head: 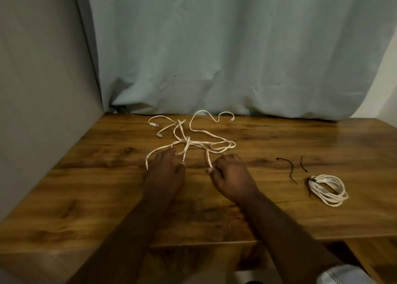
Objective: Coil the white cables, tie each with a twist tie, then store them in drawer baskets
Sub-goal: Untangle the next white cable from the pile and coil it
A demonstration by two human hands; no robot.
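Note:
Loose white cables (pixel 194 143) lie tangled on the wooden table (pixel 300 137), their plugs pointing toward the back. My left hand (pixel 165 172) lies flat on the tangle's left loop, and one strand ends at its thumb. My right hand (pixel 233 177) has curled fingers, with its thumb pinching a strand that runs down from the tangle. A coiled white cable (pixel 327 189) bound with a dark tie lies at the right. Two black twist ties (pixel 290 170) (pixel 303 164) lie loose between my right hand and the coil.
A pale blue curtain (pixel 214 58) hangs behind the table's back edge, and a grey wall panel (pixel 43 90) closes off the left side. A lower wooden surface (pixel 376 255) shows past the table's front right corner. No drawer or basket is in view.

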